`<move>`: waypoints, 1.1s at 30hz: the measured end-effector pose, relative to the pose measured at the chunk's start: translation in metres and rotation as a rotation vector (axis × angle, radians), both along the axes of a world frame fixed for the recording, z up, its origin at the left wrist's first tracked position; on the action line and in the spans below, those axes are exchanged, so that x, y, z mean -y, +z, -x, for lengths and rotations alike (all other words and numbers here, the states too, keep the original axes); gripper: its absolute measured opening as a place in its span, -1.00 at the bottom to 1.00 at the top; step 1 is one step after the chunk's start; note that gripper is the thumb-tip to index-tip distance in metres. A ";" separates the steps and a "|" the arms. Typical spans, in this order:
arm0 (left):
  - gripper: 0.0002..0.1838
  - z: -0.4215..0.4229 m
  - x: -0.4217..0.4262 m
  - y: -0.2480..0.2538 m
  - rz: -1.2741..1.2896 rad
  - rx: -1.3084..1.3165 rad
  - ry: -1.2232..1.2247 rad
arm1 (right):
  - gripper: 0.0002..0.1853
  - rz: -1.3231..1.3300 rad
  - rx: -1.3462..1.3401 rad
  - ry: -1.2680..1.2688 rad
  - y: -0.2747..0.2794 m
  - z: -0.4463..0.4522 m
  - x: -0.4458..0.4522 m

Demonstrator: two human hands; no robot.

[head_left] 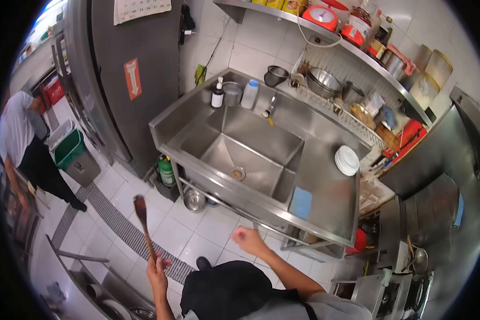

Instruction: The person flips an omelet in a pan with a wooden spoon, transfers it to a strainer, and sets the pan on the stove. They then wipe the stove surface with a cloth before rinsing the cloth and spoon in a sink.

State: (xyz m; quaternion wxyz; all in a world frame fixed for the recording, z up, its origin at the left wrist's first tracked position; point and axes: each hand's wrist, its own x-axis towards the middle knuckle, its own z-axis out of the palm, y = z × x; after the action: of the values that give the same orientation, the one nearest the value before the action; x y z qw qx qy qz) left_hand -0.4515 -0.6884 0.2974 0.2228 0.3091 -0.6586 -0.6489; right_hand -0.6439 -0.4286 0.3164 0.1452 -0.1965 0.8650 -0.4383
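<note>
My left hand [157, 269] is closed around the handle of a wooden spoon [145, 229]. The spoon points upward, and its head is stained dark. My right hand [246, 239] hovers in front of the steel sink unit, apart from its front edge. Its fingers look curled, though slightly blurred, and nothing shows in them. Before me stands the steel sink [245, 154], with its tap [270, 106] at the back. A blue cloth [301, 203] lies on the drainboard, and a stack of white plates [347, 160] sits farther right.
A pump bottle [217, 93], a metal pot [233, 93] and a white bottle [249, 94] stand on the sink's back ledge. A metal bowl [194, 200] is on the floor. At left, another person [24, 133] bends near a green-lined bin [72, 152]. A grey fridge [136, 69] flanks the sink.
</note>
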 end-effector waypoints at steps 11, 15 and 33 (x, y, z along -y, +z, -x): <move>-0.74 0.221 0.035 0.064 0.040 0.070 -0.434 | -0.88 0.998 0.535 -0.543 -0.035 0.298 -0.001; -0.72 0.259 0.029 0.054 0.023 0.186 -0.393 | -0.92 1.244 0.722 -0.749 -0.101 0.444 0.001; -0.61 0.516 -0.006 -0.044 -0.349 0.447 -0.673 | -0.88 0.977 1.010 -0.764 -0.132 0.553 0.037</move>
State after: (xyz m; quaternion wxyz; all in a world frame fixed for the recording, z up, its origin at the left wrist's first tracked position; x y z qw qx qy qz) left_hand -0.9676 -0.6827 0.2534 -0.2044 0.2432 -0.6353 -0.7039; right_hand -1.1968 -0.4652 0.1847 0.2565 0.2943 0.4124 -0.8231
